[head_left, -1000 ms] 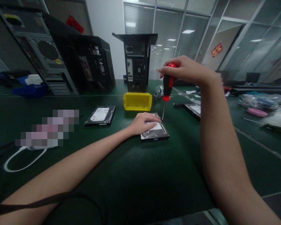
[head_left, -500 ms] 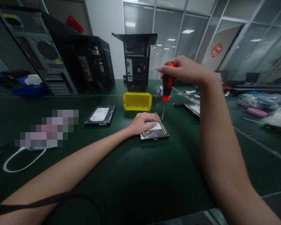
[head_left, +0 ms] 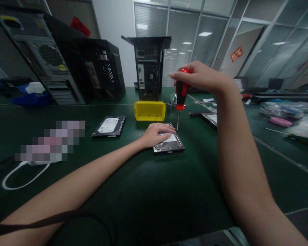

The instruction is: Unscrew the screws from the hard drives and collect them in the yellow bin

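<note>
My left hand [head_left: 156,134] lies flat over a hard drive [head_left: 168,147] on the green table, its fingers stretched across the label and the thumb nearer me. A red and black screwdriver [head_left: 181,93] stands almost upright, with my right hand [head_left: 199,77] closed around the top of its handle. The screwdriver's tip meets the drive at its right edge, just past my left fingertips; any screw there is too small to make out. To the left, a second hard drive [head_left: 109,125] rests label up.
Behind the drive sits a yellow plastic bin [head_left: 150,118]. Computer cases [head_left: 149,68] stand at the back, with larger ones [head_left: 53,58] leftward. Beyond my right forearm lie a partly hidden third drive [head_left: 209,119], a long screwdriver [head_left: 295,137] and plastic bags [head_left: 284,111]. A white cable loop [head_left: 25,188] lies left.
The view has shifted slightly. My right hand and the screwdriver handle are a touch further left, while the tip stays at the drive's edge. My left hand keeps its place.
</note>
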`<state>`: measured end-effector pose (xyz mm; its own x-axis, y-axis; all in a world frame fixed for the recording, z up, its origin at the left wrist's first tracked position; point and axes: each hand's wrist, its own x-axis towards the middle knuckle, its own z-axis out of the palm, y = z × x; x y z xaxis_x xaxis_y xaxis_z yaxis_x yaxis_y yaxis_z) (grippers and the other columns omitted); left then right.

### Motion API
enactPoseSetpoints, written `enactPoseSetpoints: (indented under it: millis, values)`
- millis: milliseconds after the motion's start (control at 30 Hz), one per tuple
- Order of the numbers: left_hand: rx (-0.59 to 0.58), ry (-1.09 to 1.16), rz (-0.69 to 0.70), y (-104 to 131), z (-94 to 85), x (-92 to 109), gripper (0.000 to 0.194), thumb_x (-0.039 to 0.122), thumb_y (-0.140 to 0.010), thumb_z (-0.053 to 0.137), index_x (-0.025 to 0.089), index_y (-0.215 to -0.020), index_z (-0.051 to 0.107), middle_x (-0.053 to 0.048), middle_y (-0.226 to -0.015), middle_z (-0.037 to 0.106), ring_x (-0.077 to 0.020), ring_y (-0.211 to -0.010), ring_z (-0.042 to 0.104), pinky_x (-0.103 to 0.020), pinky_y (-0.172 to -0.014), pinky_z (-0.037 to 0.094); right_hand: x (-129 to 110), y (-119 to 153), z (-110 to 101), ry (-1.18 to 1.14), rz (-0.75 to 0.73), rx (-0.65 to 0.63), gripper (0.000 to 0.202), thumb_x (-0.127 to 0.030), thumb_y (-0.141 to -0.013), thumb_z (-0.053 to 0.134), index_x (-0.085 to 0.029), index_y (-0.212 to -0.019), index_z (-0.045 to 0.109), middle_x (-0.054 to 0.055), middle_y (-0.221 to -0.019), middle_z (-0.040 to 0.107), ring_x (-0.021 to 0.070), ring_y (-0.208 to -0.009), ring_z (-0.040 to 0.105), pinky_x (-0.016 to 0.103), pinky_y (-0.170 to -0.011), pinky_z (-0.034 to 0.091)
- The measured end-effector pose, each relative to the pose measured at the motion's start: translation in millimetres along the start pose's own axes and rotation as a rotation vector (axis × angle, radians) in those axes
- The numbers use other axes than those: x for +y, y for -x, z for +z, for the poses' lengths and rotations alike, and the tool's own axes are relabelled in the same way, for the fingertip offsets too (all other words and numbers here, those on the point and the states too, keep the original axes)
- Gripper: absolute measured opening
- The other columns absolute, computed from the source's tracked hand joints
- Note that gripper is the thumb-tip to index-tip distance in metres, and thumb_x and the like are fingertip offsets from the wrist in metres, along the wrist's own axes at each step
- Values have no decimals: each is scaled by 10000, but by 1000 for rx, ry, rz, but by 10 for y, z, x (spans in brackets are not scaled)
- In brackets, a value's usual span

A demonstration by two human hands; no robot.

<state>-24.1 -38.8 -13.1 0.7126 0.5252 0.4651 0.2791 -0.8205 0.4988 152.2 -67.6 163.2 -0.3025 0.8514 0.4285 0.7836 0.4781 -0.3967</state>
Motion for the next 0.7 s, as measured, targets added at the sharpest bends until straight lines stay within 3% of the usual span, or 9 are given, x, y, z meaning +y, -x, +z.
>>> enactPoseSetpoints:
  millis: [700]
  values:
    - [-5, -7, 22, -4, 7, -27, 248, 286, -877, 530, 243, -1060, 691, -18, -1177, 664, -192, -1145, 570, -417, -1019, 400, -37, 9, 13, -41, -6, -26, 393, -513, -851, 533, -130, -814, 614, 52, -729, 609, 100, -588, 484, 237, -558, 391]
